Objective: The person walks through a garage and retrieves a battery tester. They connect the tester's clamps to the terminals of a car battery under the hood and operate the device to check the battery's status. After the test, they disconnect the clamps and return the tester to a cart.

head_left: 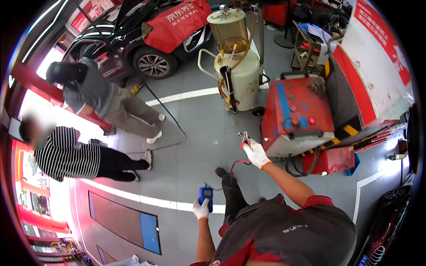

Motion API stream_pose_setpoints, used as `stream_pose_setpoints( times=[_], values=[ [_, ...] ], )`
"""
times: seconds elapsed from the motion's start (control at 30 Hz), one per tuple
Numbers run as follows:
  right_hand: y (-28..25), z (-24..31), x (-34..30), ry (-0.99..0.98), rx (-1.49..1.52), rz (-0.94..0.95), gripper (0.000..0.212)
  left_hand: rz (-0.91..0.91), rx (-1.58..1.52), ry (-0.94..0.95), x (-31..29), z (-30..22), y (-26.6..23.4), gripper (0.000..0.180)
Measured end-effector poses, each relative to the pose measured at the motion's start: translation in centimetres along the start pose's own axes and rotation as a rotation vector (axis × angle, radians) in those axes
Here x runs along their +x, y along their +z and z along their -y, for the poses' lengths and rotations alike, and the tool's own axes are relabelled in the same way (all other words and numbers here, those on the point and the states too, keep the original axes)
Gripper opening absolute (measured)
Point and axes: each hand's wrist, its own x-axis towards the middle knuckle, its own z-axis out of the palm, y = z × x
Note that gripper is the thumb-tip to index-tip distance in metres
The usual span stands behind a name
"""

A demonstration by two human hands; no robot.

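Observation:
In a white glove, my left hand [201, 210] is closed round a blue handheld tester [206, 198] with a small screen, low and left of my body. A cable leaves its top end. Farther forward and right, my gloved right hand [257, 155] grips red-handled cable clamps [244, 141], their metal jaws pointing away from me. I cannot tell exactly how many clamps are in it. A red and black cable [238, 163] hangs below that hand. Right beside it stands a red-topped machine [295, 106] on a pale base.
A wheeled oil drainer [239, 75] stands ahead. Beyond it a black car [115, 40] carries a red fender cover [177, 24]. Two people, one in grey [100, 88] and one in stripes [66, 153], stand left. A black hose [171, 117] crosses the floor. Another car [384, 230] is at lower right.

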Motion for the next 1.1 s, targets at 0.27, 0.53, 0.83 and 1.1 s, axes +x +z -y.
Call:
stream_pose_setpoints(
  times=[0.27,0.53,0.83,1.1],
  values=[
    [11.7,7.2,18.9,0.351,0.864,-0.028,0.029,0.419,0.02,0.322,26.1,-27.9,1.7,0.056],
    [19.7,12.2,44.2,0.475,1.102,-0.271,0.029,0.726,-0.245,0.472,47.3,-39.1,2.0,0.063],
    [26.5,12.8,71.1,0.76,1.569,0.064,0.039,0.123,0.345,-0.067,63.2,-29.9,-4.1,0.044],
    [29.2,9.3,88.7,0.803,1.382,0.03,0.037,0.234,0.598,-0.814,68.7,-18.7,4.4,0.042]
  ],
)
